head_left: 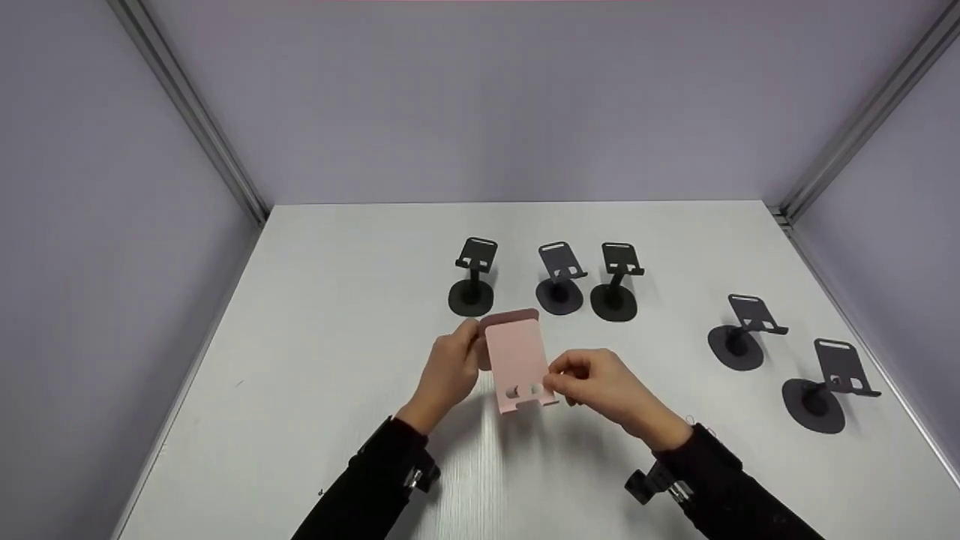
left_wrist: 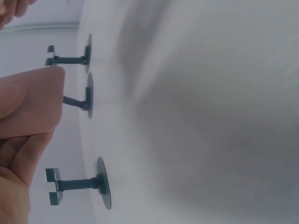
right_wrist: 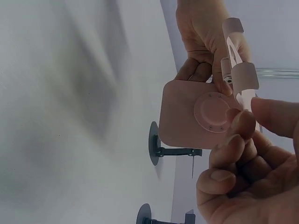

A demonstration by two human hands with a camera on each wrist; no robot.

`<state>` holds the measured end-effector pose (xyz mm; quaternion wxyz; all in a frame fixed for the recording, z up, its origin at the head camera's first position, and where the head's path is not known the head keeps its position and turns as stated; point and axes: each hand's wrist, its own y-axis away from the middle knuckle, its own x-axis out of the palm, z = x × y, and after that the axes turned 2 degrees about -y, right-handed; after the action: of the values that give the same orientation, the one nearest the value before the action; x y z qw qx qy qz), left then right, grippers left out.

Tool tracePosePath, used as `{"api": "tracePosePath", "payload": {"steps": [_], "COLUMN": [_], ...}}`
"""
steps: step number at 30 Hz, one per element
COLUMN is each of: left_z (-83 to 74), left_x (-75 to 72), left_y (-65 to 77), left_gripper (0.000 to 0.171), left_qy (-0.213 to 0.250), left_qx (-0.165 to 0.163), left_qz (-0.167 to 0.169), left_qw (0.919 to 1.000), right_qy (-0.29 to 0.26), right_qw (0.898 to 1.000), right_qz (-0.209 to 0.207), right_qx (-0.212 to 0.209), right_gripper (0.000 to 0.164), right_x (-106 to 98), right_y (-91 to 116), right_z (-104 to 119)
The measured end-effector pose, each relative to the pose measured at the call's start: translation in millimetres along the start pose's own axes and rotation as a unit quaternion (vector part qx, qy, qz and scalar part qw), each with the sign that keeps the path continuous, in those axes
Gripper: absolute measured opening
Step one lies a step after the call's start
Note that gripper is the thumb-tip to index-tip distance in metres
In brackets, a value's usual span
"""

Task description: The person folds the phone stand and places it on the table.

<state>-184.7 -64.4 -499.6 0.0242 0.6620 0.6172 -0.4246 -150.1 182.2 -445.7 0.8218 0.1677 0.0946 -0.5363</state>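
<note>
A pink phone stand [head_left: 516, 352] is held above the white table between both hands. My left hand [head_left: 448, 367] grips its square base at the left, the thumb lying on the base [left_wrist: 42, 100] in the left wrist view. With thumb and forefinger, my right hand [head_left: 604, 386] pinches the lower right edge of the stand's plate, near its two holes and bent lips. The right wrist view shows the underside of the base [right_wrist: 180, 114] with a round disc, and the right hand's other fingers [right_wrist: 219, 182] curled below the pinch.
Three dark phone stands, a left one [head_left: 471, 298], a middle one [head_left: 559, 297] and a right one [head_left: 613, 303], stand behind the hands. Two more, a nearer one [head_left: 814, 406] and a farther one [head_left: 736, 348], stand at the right. Grey walls [head_left: 480, 97] enclose the table [head_left: 337, 300].
</note>
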Motion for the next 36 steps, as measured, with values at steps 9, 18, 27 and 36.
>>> {"api": "tracePosePath", "payload": {"steps": [9, 18, 27, 36], "left_z": [0.0, -3.7, -4.7, -8.6], "left_x": [-2.3, -1.7, 1.2, 3.4], "left_y": [-1.1, 0.8, 3.0, 4.3], "left_gripper": [0.008, 0.012, 0.012, 0.010], "left_qy": [-0.008, -0.017, -0.016, 0.003], "left_qx": [-0.004, -0.012, -0.007, -0.010], "left_qz": [-0.011, -0.013, -0.027, -0.018], "left_qw": [0.9999, 0.9997, 0.9995, 0.9998], "right_qy": [0.012, 0.020, 0.023, 0.049], "right_qw": [0.999, 0.999, 0.999, 0.998], "right_qz": [0.028, 0.039, 0.029, 0.016], "right_qx": [0.011, -0.003, -0.010, -0.025], "right_gripper": [0.017, 0.012, 0.012, 0.011], "right_x": [1, 3, 6, 8], "right_y": [0, 1, 2, 1], "right_z": [-5, -8, -8, -15]}}
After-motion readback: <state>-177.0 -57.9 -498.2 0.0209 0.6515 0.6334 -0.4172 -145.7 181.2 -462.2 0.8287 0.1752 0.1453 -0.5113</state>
